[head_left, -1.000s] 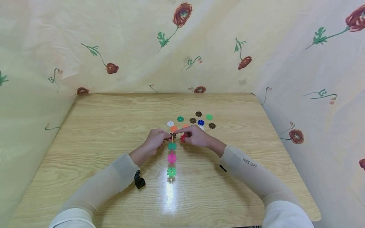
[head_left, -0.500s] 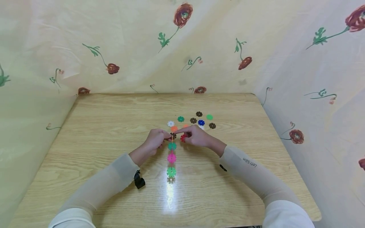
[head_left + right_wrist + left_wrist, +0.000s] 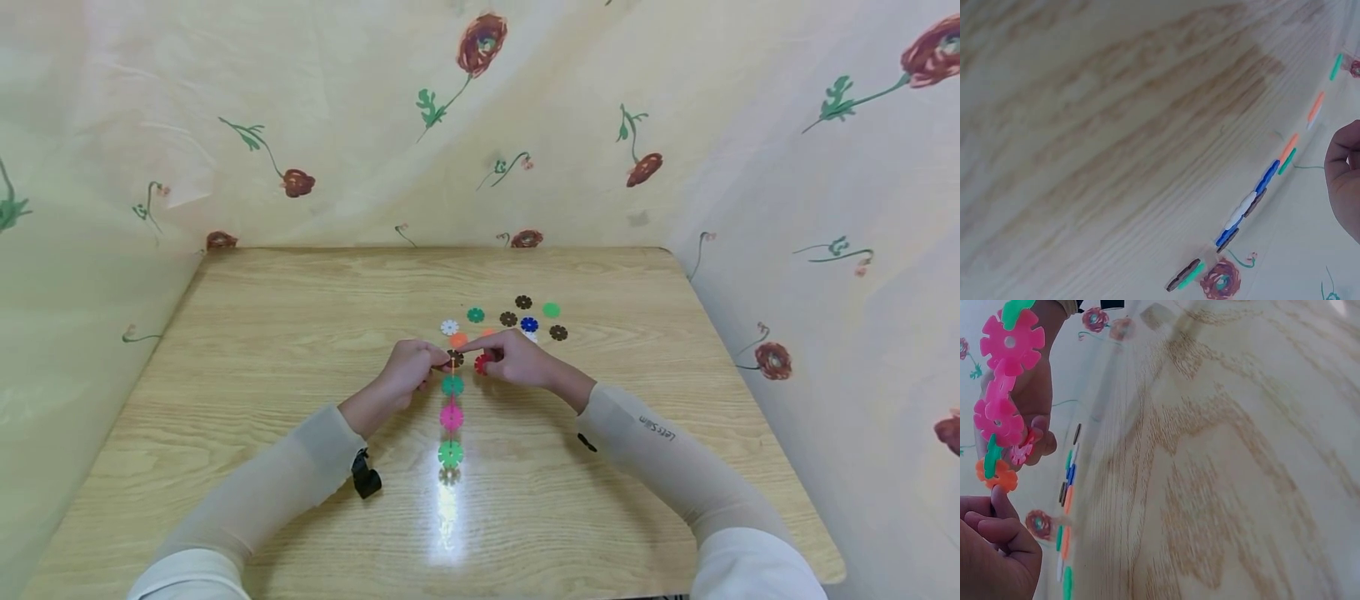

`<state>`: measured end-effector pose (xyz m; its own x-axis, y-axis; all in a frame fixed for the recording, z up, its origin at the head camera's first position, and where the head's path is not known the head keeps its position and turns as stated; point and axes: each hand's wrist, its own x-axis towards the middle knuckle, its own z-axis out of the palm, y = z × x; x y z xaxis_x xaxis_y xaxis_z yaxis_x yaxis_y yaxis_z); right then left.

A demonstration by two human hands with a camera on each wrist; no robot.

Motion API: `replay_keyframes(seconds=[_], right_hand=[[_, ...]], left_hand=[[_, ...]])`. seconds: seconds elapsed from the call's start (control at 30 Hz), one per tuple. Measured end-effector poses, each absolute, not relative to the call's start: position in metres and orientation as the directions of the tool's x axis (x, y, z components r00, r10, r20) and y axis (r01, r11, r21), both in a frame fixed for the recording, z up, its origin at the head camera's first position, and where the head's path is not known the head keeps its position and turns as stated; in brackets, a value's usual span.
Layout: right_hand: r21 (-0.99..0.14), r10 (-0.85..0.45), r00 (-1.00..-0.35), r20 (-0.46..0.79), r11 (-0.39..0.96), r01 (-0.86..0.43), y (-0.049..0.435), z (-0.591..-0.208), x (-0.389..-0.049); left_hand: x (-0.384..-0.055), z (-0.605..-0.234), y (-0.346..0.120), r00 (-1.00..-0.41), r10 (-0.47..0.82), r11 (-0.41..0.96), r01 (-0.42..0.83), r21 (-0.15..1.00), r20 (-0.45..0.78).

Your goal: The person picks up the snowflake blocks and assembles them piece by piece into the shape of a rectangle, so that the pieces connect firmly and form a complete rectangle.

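Observation:
A chain of interlocking notched plastic discs stands between the hands in the head view. It includes a brown disc [image 3: 456,358], a teal disc [image 3: 452,385], a pink disc [image 3: 452,417] and a light green disc [image 3: 451,454]. My left hand [image 3: 411,367] pinches the chain's far end by the brown disc; in the left wrist view its fingertips are at an orange disc [image 3: 997,476]. My right hand [image 3: 517,358] holds a red disc [image 3: 481,364] with its thumb and curled fingers. Its index finger is straight and reaches the chain's far end.
Several loose discs lie beyond the hands, among them a white disc [image 3: 449,327], a blue disc [image 3: 529,324] and a green disc [image 3: 551,310]. The wooden table [image 3: 300,308] meets flowered cloth at its back and sides.

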<state>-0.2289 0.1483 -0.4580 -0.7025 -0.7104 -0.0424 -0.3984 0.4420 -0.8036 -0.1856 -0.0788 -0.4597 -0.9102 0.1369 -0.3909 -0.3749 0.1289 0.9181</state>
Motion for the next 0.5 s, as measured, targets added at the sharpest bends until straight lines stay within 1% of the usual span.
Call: replay_keyframes(seconds=[0.2,0.5], right_hand=[[-0.801,-0.709,-0.704,-0.036,0.442,-0.404,0.1488,-0.4570,-0.2286],[-0.819,-0.688,-0.724,-0.055,0.445,-0.361,0.1494,-0.4583,-0.2289]], left_hand=[[-0.1861,-0.4607,-0.0779,-0.913,0.142,0.127,-0.367,0.921,-0.383],[-0.1873,-0.4635,-0.0772,-0.915,0.134,0.126,-0.366,0.922,-0.381]])
